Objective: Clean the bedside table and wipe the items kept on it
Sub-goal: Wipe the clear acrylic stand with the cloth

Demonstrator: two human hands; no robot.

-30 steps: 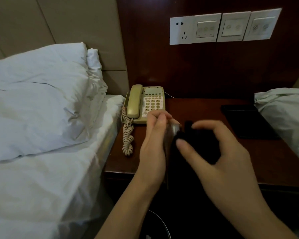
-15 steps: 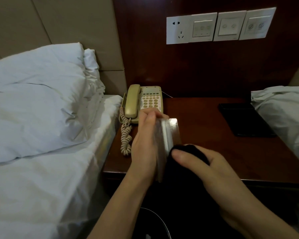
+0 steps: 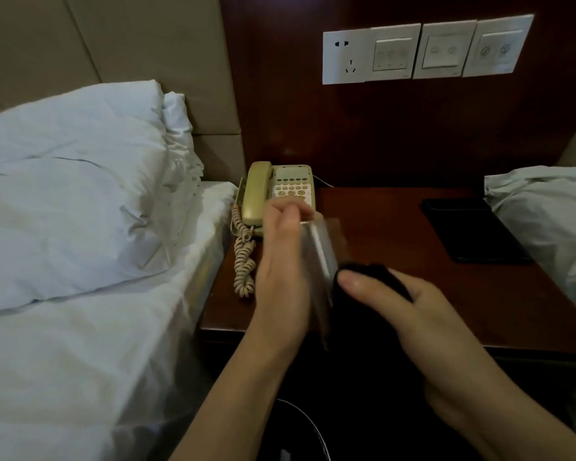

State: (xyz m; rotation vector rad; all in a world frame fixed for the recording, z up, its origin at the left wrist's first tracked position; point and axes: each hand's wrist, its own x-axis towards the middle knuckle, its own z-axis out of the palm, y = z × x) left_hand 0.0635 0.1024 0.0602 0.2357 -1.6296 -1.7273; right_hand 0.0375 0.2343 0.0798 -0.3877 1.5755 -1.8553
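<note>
Above a glossy dark-wood bedside table (image 3: 396,224), a person's left hand (image 3: 280,274) grips a flat, clear, blurred plastic stand (image 3: 321,257) upright, while the right hand (image 3: 409,314) presses a bunched black cloth (image 3: 356,294) against it. A beige corded phone (image 3: 276,194) sits behind; a flat black tray (image 3: 473,231) lies right.

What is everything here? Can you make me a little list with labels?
place: table between two beds
left hand: holds a clear, shiny flat thing, too blurred to name
right hand: presses a black cloth against it
phone: beige, back left of table, handset on, coiled cord at the front
black pad: flat on the table's right side
wall: switches above table
</note>
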